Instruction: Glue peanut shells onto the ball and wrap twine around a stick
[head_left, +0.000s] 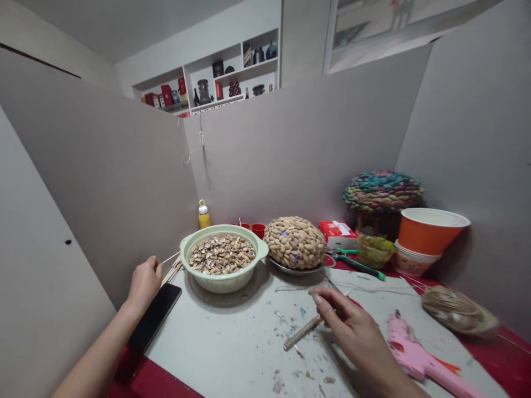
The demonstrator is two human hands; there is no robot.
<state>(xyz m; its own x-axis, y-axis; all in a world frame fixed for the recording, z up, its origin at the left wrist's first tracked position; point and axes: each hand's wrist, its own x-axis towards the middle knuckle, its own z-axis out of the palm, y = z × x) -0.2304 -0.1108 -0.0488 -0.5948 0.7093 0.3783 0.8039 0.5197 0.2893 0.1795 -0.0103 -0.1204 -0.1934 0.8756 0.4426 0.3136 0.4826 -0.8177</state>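
Observation:
My left hand (145, 279) is closed at the left, pinching a thin wooden stick (171, 257). Below that hand lies a dark smartphone (157, 316), and a bundle of similar sticks (172, 269) rests beside the pale green colander (224, 283). Pieces of shell fill the colander. My right hand (346, 320) hovers over the white board with thumb and forefinger stretched out and nothing between their tips. A short brownish rod (302, 333) runs behind those fingers; whether they touch it I cannot tell.
A dome covered in peanuts (295, 241) sits on a metal dish (296, 269). Rightward are green-handled pliers (360, 266), a pink glue gun (423, 354), coiled twine (454, 309), an orange tub (427, 232) and a colourful dome (381, 190). Grey partitions (298, 155) enclose the table.

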